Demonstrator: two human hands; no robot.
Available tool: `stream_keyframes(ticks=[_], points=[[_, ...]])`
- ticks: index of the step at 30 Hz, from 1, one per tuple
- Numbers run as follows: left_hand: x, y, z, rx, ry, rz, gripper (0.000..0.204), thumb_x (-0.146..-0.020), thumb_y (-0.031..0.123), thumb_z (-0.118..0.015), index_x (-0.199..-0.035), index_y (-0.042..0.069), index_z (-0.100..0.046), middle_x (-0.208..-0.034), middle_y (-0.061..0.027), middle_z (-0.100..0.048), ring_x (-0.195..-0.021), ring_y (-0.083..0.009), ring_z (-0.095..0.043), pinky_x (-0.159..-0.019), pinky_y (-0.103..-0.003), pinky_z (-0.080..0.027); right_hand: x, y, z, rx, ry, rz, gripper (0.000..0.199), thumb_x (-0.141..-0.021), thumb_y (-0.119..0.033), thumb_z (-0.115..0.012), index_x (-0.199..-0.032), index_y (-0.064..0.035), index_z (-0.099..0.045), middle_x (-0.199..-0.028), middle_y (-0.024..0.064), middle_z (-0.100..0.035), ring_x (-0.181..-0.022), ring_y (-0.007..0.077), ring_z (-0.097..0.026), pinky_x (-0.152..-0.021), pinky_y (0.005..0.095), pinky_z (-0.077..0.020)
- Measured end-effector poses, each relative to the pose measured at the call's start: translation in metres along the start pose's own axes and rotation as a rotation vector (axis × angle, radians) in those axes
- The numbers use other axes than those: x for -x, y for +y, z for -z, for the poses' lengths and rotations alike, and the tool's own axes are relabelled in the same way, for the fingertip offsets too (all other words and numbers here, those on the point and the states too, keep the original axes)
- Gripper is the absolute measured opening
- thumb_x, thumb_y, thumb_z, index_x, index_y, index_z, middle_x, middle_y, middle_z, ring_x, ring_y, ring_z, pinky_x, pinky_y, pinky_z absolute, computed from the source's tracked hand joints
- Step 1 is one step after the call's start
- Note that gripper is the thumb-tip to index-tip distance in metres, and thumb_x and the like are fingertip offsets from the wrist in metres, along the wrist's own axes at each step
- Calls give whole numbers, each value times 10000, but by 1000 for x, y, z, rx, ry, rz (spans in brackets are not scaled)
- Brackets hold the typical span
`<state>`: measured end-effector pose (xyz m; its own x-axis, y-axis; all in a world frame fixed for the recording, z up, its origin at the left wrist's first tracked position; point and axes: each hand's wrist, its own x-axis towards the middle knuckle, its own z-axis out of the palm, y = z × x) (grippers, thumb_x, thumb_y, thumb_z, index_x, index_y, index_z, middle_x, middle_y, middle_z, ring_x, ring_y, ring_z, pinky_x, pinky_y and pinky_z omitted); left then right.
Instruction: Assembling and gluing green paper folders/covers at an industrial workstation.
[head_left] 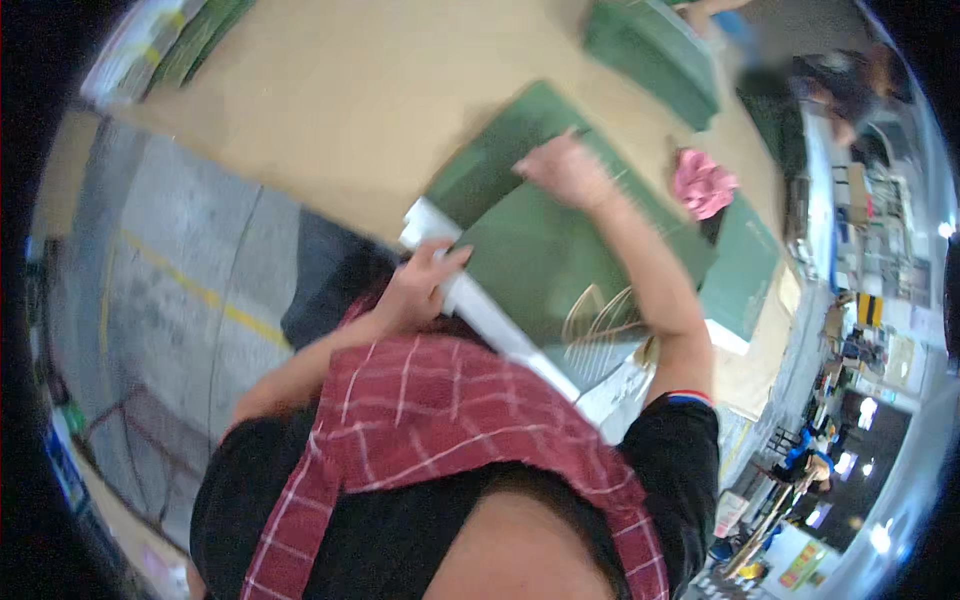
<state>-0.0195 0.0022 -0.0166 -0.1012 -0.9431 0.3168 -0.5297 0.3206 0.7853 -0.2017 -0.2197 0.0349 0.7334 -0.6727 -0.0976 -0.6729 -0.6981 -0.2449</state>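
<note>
A large green cardboard sheet (530, 250) with gold line drawings lies in front of me, its near edge a folded white strip. My left hand (420, 288) is closed on that white edge, thumb and fingers on either side of it. Farther up the sheet, my right hand (568, 172) rests on the green surface with its fingers curled in. They are slightly blurred, and whatever is in them is hidden. A white flap with a curved gold-coloured cord or line shows near my right elbow.
Brown board covers the table (330, 90). Crumpled pink paper or cloth (704, 184) lies right of the sheet, near a green box (740, 270). Another green box (655, 60) stands at the far side by a person's hand. A green stack (200, 45) is far left.
</note>
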Motion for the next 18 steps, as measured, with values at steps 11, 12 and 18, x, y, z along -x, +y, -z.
stream_keyframes(ticks=[11, 12, 18], points=[[-46, 8, -10, 116, -217, 277, 398, -679, 251, -674, -963, 14, -527, -822, -186, -551, -796, -343, -548, -677, -392, -434, 17, -1, -43, 48, 533, 492, 275, -741, -260, -601, -528, -107, -519, -530, 32, -514, -522, 196, -500, -548, 313, -389], [-46, 4, -20, 111, -224, 290, 398, -679, 251, -674, -963, 14, -527, -822, -186, -551, -796, -343, -548, -677, -392, -434, 18, 0, -43, 32, 531, 489, 275, -741, -260, -601, -528, -107, -519, -530, 32, -514, -522, 196, -500, -548, 313, -389], [-44, -4, -42, -19, -117, 160, 254, -687, 148, -640, -865, 5, -531, -774, -191, -558, -760, -386, -536, -643, -433, -428, 5, 39, -23, 562, 525, 375, 151, -710, -210, -539, -577, -149, -500, -580, 38, -504, -608, 239, -501, -581, 413, -371]])
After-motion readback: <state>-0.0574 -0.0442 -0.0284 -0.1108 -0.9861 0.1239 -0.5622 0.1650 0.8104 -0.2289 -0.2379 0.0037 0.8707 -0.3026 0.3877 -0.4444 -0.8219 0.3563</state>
